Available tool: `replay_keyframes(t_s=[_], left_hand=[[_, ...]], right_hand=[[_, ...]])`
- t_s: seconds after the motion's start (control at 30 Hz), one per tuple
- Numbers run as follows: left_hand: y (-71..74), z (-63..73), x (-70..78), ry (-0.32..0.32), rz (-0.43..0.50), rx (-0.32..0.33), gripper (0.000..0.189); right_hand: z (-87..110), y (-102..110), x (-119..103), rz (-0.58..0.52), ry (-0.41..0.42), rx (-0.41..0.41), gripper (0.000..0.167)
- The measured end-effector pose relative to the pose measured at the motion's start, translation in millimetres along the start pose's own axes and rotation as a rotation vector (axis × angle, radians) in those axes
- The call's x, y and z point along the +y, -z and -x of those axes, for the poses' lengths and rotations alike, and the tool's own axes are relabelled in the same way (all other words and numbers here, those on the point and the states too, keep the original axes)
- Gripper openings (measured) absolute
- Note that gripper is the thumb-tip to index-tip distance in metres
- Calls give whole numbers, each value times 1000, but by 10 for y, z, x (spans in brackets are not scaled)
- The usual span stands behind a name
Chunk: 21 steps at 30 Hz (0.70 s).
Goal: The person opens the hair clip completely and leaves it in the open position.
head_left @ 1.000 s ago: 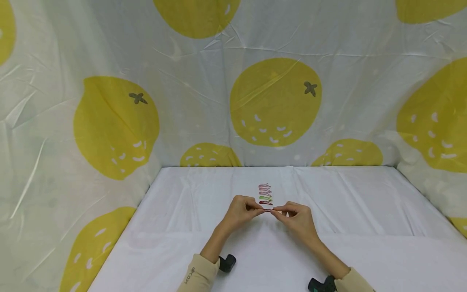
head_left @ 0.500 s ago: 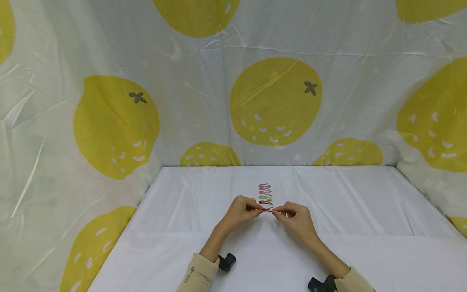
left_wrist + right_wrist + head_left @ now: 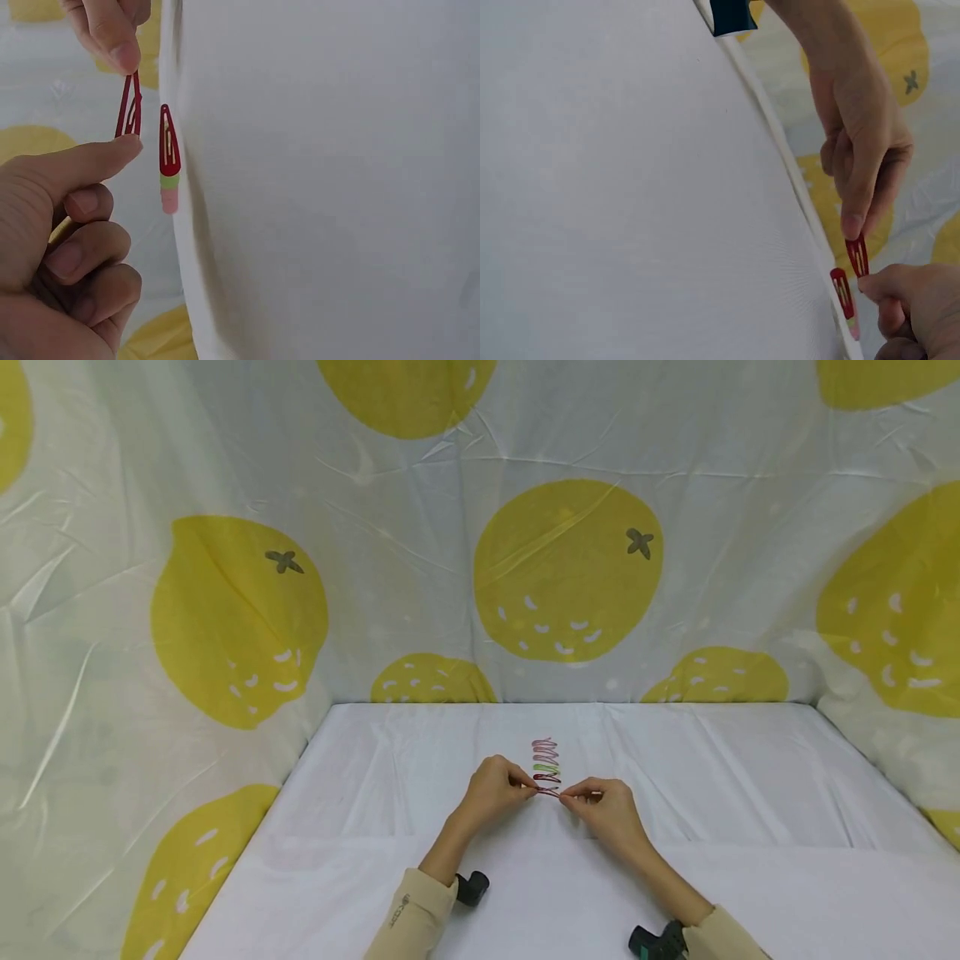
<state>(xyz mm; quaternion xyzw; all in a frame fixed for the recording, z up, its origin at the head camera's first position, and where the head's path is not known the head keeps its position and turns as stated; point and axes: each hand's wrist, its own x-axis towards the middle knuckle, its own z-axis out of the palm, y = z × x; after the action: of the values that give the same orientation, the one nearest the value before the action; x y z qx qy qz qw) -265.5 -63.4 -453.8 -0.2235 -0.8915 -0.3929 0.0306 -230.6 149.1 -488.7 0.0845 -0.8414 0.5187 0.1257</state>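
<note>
A red snap hair clip (image 3: 550,794) is stretched between both hands over the white table. My left hand (image 3: 493,792) pinches its wide end between thumb and finger. Its narrow tip is pinched by my right hand (image 3: 609,810). In the left wrist view the held hair clip (image 3: 121,118) shows its inner tongue standing away from the frame. Just beyond the hands lies a row of hair clips: a red clip (image 3: 547,779) nearest, then a green clip (image 3: 546,768), then several pink clips (image 3: 545,752). The fingertips cover both ends of the held clip.
White cloth (image 3: 720,777) covers the table. A curtain printed with lemons (image 3: 405,568) hangs behind and along both sides. Black wrist cameras (image 3: 472,888) sit on the forearms, beside beige sleeves.
The held hair clip's parts, nearly together a second ago, now stand apart. My left hand has shifted slightly up and left, and the clip now slants down toward the right hand.
</note>
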Motion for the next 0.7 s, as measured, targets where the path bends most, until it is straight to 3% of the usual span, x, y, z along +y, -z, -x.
replay_keyframes(t_s=[0.23, 0.43, 0.7], left_hand=[[-56, -158, -15, 104, -178, 17, 6], [-78, -201, -2, 136, -194, -11, 4], [-82, -195, -38, 163, -211, 1, 4]], right_hand=[[-156, -58, 53, 66, -80, -17, 6], [-163, -58, 65, 116, -67, -5, 5], [-143, -101, 83, 131, -62, -14, 9]])
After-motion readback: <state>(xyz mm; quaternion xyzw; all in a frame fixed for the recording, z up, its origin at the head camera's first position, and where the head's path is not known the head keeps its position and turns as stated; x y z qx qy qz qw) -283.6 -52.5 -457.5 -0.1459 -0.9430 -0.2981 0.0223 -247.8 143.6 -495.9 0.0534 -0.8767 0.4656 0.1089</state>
